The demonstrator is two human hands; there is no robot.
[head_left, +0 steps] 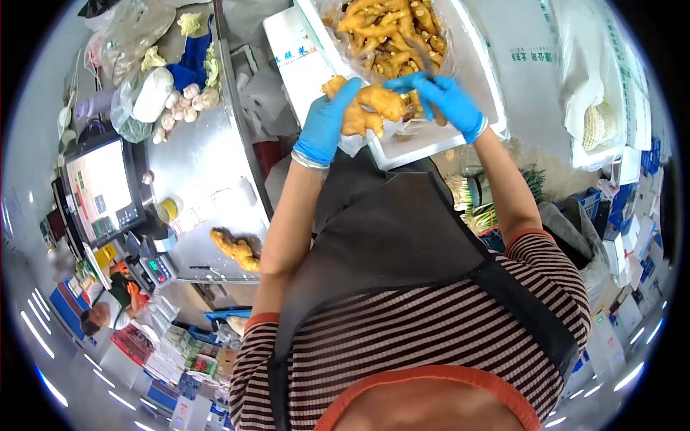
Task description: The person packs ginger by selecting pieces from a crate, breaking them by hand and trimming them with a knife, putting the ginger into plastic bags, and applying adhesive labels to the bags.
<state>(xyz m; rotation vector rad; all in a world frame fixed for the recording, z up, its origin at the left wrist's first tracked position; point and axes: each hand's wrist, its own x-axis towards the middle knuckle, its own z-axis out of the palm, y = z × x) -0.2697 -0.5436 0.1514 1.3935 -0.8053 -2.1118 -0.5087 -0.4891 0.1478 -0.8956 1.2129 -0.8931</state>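
Handling step: left fingers [348, 91] pinched the ginger [357, 121] at the foam box [413, 152]; right fingers [430, 89] curled nearby, but I could not tell their grip. The next move likely required steady left support.

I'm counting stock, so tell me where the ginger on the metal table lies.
In the head view, the ginger lies at left, near the corner of the metal table, right of the scale with lit digits.

Garlic bulbs [188, 105] lie on a metal table [205, 154]; a lit monitor [100, 188] stands near a scale [157, 269]
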